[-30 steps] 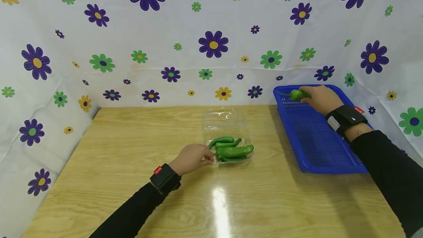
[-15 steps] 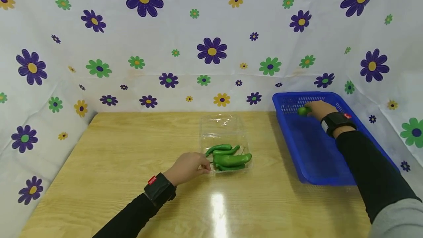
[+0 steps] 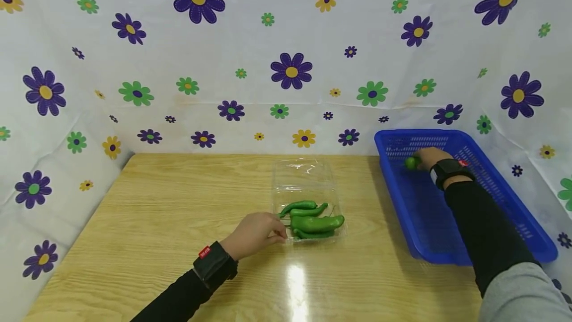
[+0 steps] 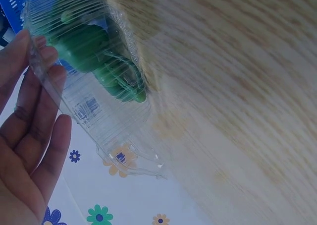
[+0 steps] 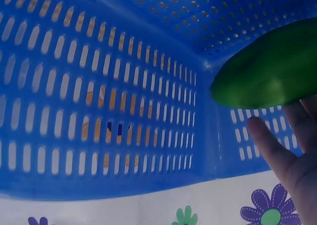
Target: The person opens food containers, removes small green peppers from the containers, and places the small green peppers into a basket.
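A clear plastic box (image 3: 305,183) stands open on the table with several green peppers (image 3: 315,223) in its near half. My left hand (image 3: 255,234) pinches the near left edge of the box; the left wrist view shows the fingers (image 4: 49,69) at its clear wall (image 4: 94,121). Inside the far left part of the blue basket (image 3: 404,212), my right hand (image 3: 431,157) holds a green pepper (image 3: 411,163). Up close in the right wrist view, that pepper (image 5: 267,69) lies over the fingers (image 5: 292,131), near a basket corner.
The wooden table (image 3: 178,198) runs left of the box and in front of it. A white cloth with printed flowers (image 3: 246,43) hangs behind and at both sides. The blue basket's raised rim stands at the right, close to the cloth.
My right hand has lowered the pepper from above the basket's far rim down into the basket. The left hand has stayed at the box's edge. The head view has shifted slightly.
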`<state>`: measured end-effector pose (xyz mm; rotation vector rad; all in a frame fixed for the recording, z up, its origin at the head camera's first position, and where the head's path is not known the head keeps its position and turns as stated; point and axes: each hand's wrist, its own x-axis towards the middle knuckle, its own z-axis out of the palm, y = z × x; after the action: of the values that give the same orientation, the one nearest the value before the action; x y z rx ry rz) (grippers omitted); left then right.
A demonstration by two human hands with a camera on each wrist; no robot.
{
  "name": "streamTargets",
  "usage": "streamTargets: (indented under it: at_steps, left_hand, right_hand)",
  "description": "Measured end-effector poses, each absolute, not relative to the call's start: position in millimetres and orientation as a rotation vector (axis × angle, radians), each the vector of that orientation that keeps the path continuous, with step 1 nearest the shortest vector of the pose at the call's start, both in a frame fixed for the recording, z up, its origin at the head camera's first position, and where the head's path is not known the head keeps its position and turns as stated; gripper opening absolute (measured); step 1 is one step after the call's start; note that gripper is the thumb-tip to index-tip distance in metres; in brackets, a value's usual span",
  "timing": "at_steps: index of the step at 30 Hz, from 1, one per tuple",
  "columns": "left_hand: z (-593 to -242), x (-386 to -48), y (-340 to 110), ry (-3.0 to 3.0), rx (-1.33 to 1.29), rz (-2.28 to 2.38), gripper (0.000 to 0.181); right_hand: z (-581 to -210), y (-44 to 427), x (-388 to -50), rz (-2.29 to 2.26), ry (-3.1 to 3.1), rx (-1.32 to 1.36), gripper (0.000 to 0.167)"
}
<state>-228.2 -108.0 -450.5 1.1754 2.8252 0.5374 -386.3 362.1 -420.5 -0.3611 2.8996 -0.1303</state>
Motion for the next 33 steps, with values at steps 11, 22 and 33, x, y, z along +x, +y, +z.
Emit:
streamTargets:
  at_steps: [11,22,33]
  left_hand:
    - [-451,-225,-104,2.844,1.189,0.534,0.005]
    - [-448,-223,-105,2.832,1.190,0.562,0.006]
    - [-446,-224,-108,2.823,1.151,0.539,0.006]
  right_hand:
    - [-430,363,-391,-0.049,2.844,-0.324,0.038]
    - [-433,361,-392,-0.125,2.828,-0.274,0.047]
    - [-432,359,-393,-0.171,2.806,-0.274,0.051]
